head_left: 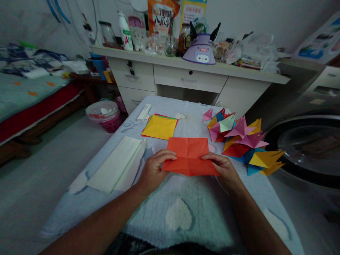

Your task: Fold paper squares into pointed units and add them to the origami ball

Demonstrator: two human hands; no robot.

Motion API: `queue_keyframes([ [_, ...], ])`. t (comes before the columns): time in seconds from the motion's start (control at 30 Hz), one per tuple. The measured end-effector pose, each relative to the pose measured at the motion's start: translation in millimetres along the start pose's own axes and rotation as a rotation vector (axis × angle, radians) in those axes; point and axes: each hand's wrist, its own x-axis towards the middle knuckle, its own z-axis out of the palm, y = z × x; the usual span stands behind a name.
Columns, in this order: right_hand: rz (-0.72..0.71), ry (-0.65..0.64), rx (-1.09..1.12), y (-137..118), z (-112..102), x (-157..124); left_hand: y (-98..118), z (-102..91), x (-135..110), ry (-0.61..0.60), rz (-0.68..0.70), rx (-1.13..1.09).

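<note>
Between my two hands is a square of orange-red origami paper (pixel 188 150), marked with crossing creases. My left hand (pixel 155 166) pinches its left edge, thumb on top and fingers beneath. The right edge is gripped the same way by my right hand (pixel 223 169). Just beyond lies a stack of coloured paper (pixel 160 127) with a yellow sheet on top. To the right sits a pile of folded paper cranes (pixel 240 140) in pink, yellow, red, blue and pale green. A folded white paper or cloth (pixel 117 161) lies left of my left hand.
A light blue cloth with heart shapes (pixel 159 226) covers the table. A small white box-like object (pixel 144 112) rests near its far left corner. Behind stands a white desk (pixel 180 72) holding jars and a purple visor (pixel 200 49). A pink bin (pixel 106 118) is left, a washing machine (pixel 313 138) right.
</note>
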Motion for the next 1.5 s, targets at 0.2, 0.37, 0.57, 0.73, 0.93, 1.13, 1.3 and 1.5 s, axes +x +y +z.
queue_keyframes([
  [0.2,-0.069,0.013,-0.013,9.4,-3.8,3.2,-4.8,1.5,0.2,0.072,-0.059,0.023],
  [0.37,-0.098,-0.012,-0.013,7.1,1.2,1.6,-4.7,3.6,1.6,0.113,-0.118,-0.001],
  [0.57,-0.070,-0.093,-0.021,0.0,8.7,-0.2,-8.1,6.2,1.0,0.208,-0.307,-0.228],
  [0.73,0.007,-0.145,-0.015,1.5,9.6,-0.6,-10.5,6.1,4.6,0.148,-0.456,-0.398],
  [0.93,-0.059,-0.045,0.059,1.4,9.0,-2.2,-11.6,7.4,2.3,0.093,-0.501,-0.422],
  [1.13,-0.186,0.007,0.110,4.1,9.5,1.3,-10.4,8.0,0.4,0.024,-0.459,-0.262],
  [1.3,-0.136,0.056,0.134,4.7,12.8,1.6,-7.0,7.2,1.4,0.068,-0.401,-0.286],
  [1.5,-0.103,0.105,0.160,4.1,17.7,1.4,-8.5,4.5,-0.3,0.129,-0.434,-0.239],
])
